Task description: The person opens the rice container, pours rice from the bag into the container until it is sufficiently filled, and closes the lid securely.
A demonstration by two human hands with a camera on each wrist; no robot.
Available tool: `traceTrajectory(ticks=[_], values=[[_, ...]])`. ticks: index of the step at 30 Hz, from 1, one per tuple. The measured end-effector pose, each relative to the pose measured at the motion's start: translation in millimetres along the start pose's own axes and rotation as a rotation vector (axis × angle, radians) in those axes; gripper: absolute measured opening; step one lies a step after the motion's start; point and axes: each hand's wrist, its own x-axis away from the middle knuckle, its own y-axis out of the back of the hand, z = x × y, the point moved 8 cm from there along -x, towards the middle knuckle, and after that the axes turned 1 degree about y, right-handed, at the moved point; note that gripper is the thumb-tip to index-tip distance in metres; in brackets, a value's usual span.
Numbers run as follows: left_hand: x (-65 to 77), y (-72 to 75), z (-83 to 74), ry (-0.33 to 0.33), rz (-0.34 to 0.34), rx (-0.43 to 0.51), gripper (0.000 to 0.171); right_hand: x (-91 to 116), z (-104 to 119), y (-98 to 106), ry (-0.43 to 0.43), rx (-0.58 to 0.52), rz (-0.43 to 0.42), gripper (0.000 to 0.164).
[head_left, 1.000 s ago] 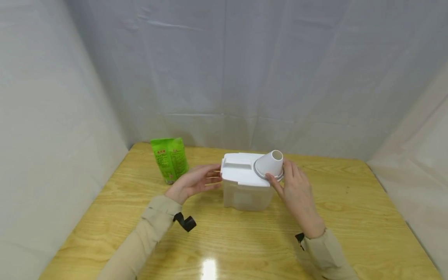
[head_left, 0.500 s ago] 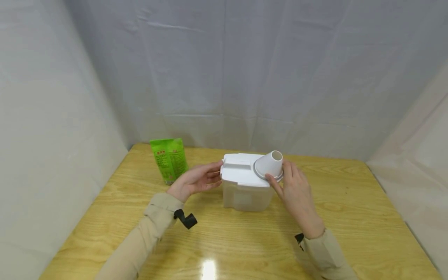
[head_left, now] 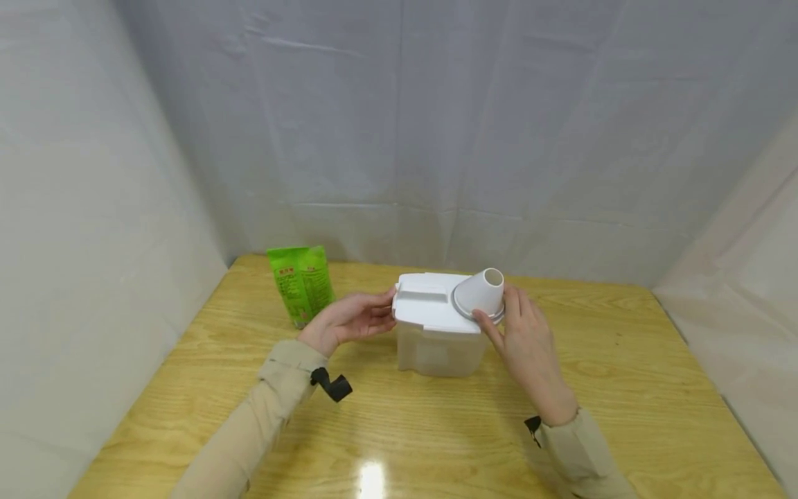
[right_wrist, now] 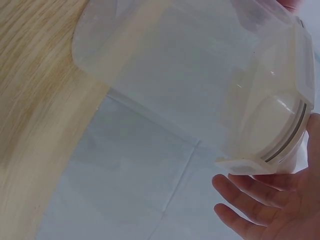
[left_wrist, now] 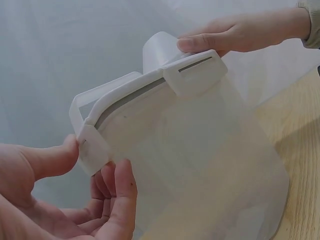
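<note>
Translucent container [head_left: 439, 355]: stands upright mid-table, between the hands; white lid [head_left: 430, 317] bears a cone spout [head_left: 480, 294] at right. Left hand [head_left: 349, 322]: thumb and fingers pinch the left clip [left_wrist: 94, 156]. Right hand [head_left: 530, 350]: thumb and fingers grip around the cone spout's base. Green pouch [head_left: 303, 281]: stands far left on wooden table [head_left: 623, 367].

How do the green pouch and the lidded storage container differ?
The green pouch is opaque and printed; the storage container has a translucent body and white lid. The container looks bulkier than the pouch. The left hand and right hand touch the container, while neither holds the pouch. Both objects stand on the wooden table.
</note>
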Motion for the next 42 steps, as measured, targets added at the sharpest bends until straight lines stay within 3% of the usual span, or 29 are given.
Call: traceTrajectory(ticks=[9, 21, 29, 37, 42], values=[[-2.4, 2.8, -6.6, -0.06, -0.042, 0.008, 0.033, -0.7, 1.4, -0.1, 0.016, 0.01, -0.022, 0.084], [-2.3, 4.7, -12.2, -0.09, -0.061, -0.024, 0.025, -1.2, 0.5, -1.8, 0.008, 0.001, -0.014, 0.085], [3.5, 8.1, -19.0, -0.149, -0.173, -0.263, 0.009, 0.1, -0.9, -3.2, 0.003, -0.015, -0.002, 0.085], [8.7, 9.8, -22.4, -0.191, -0.165, -0.49, 0.041, 0.1, -1.2, -5.0, -0.004, -0.021, 0.01, 0.086], [11.6, 14.3, -23.5, -0.217, -0.186, -0.521, 0.048, 0.0, -1.9, -6.2, -0.013, -0.029, 0.016, 0.085]])
